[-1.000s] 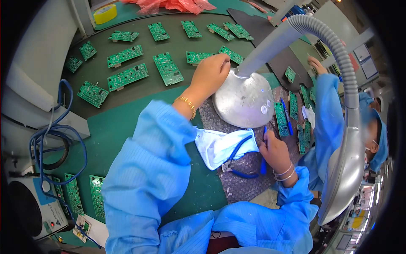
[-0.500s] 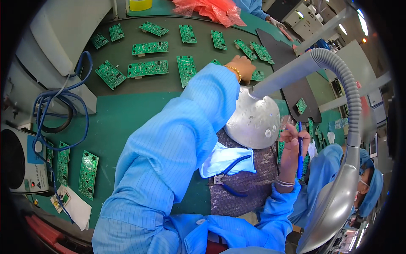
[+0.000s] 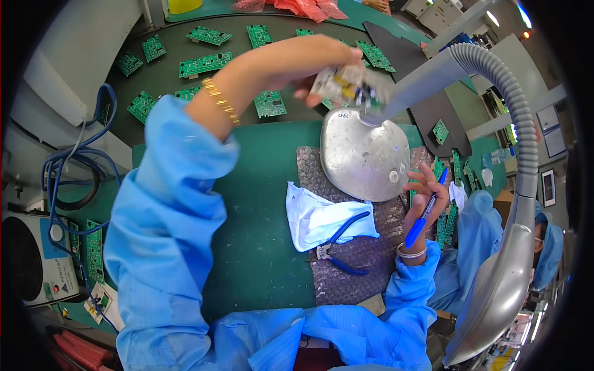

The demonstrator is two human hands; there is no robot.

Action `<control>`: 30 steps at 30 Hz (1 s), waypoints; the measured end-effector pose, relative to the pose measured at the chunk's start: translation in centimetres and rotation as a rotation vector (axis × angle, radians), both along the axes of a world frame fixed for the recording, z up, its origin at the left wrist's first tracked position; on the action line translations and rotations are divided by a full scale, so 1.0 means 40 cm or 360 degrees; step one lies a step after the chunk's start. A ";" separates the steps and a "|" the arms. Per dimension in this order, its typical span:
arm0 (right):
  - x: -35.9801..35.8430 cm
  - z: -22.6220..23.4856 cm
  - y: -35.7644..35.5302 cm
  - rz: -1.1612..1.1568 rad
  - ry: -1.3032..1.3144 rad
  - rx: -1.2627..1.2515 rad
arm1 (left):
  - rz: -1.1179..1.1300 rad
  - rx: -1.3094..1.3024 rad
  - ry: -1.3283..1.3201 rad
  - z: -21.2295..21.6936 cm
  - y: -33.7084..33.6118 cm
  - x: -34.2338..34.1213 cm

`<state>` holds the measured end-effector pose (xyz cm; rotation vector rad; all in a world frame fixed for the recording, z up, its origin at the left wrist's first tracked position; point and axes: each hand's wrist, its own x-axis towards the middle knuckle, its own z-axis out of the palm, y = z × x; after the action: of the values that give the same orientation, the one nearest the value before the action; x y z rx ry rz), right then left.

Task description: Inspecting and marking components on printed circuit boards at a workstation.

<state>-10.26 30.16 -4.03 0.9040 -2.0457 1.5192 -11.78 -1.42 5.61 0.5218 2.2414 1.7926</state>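
Left hand: raised in the upper middle of the frame, fingers closed around a small circuit board; the board is lifted off the desk and held close under the view, apparently so its parts can be looked over.
Right hand: at the right of centre, fingers curled around a blue pen that points down and to the left; the wrist rests near the edge of the bubble-wrap mat, which keeps the pen ready by the work spot.
Small circuit board: blurred, so its parts cannot be read beyond light and yellow patches; it sits just above the round metal lamp head in the picture.
Lamp head: hangs over the middle of the desk on a grey ribbed hose that bends down the right side; it likely stands there to light the mat below.
Bubble-wrap mat: lies on the green desk in the lower middle, seemingly as a soft pad for boards.
On the mat: a crumpled white face mask and blue-handled cutters, partly under the mask.
Green circuit boards: laid out flat and apart across the upper left, each one easy to pick.
Blue cables: coiled at the left edge.
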 end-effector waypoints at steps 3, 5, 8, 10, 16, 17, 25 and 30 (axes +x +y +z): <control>-0.003 0.005 -0.003 0.0231 0.0432 0.0201 | -0.0342 0.0383 -0.0484 -0.028 0.039 0.062; 0.005 0.014 -0.014 0.0277 0.0515 0.0209 | -0.0380 0.0464 -0.0548 -0.066 0.105 0.075; -0.004 0.013 -0.042 0.0348 0.0540 0.0247 | -0.0445 0.0760 -0.0642 -0.143 0.167 0.072; -0.009 0.006 -0.041 0.0317 0.0493 0.0233 | -0.0448 0.0921 -0.0672 -0.180 0.198 0.061; -0.002 -0.025 -0.034 0.0200 0.0447 0.0222 | -0.0502 0.1040 -0.0671 -0.243 0.228 0.039; 0.004 -0.019 -0.037 0.0207 0.0487 0.0218 | -0.0515 0.1048 -0.0599 -0.244 0.231 0.046; 0.001 -0.027 -0.043 0.0221 0.0590 0.0212 | -0.0582 0.1114 -0.0471 -0.253 0.213 0.059; -0.013 -0.026 -0.039 0.0199 0.0650 0.0257 | -0.0566 0.1228 -0.0549 -0.256 0.211 0.051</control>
<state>-10.79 28.58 -5.07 1.3056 -1.8551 1.1208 -9.73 7.01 -4.65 0.6227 1.1022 2.2740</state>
